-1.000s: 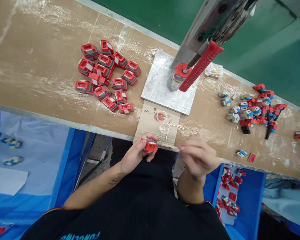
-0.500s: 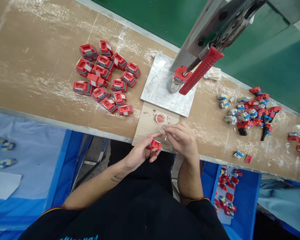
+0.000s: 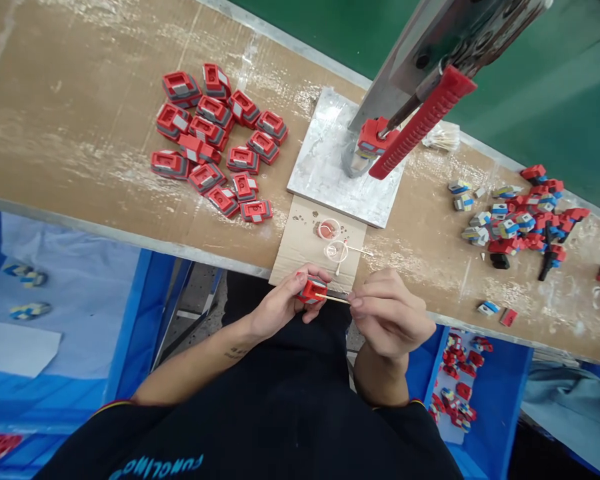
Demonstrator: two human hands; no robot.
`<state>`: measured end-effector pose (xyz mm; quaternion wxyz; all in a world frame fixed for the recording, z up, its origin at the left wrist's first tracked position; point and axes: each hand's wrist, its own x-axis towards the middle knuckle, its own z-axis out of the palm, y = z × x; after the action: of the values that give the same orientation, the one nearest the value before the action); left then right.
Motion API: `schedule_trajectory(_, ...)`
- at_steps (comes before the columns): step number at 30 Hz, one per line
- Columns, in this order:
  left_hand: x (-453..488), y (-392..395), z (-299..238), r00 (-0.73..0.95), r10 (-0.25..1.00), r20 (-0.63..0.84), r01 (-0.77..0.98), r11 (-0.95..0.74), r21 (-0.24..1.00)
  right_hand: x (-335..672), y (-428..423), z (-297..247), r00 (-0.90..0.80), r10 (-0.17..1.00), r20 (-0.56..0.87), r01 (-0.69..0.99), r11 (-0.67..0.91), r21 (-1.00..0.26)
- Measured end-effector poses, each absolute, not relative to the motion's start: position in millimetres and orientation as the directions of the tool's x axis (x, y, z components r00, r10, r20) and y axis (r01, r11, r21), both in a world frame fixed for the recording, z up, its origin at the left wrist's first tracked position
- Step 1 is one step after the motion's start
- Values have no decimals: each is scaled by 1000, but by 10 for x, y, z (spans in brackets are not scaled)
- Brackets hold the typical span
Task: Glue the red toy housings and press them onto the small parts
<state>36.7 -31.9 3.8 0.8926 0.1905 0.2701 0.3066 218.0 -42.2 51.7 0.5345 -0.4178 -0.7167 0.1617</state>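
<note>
Our left hand grips and partly covers a red-and-gray toy part; our right hand pinches a thin wooden stick reaching leftward to it, its tip indistinct.

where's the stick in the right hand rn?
Head view, just below centre: the thin stick is in the grip of the right hand, pointing left at the red part held in the left hand, by the near edge of the cardboard sheet.

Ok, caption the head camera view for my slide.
At a workbench, the left hand holds a red part while the right hand holds a thin stick to it.
</note>
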Motion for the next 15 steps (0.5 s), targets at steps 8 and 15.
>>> schedule_trajectory(8,358,-331,55,667,659,-348,-439,724,532,2160,-424,495,-132,785,605,374,604,-703)
schedule_trajectory(15,320,-315,72,653,671,-352,-460,720,519,2171,-432,502,-146,789,597,393,600,-697)
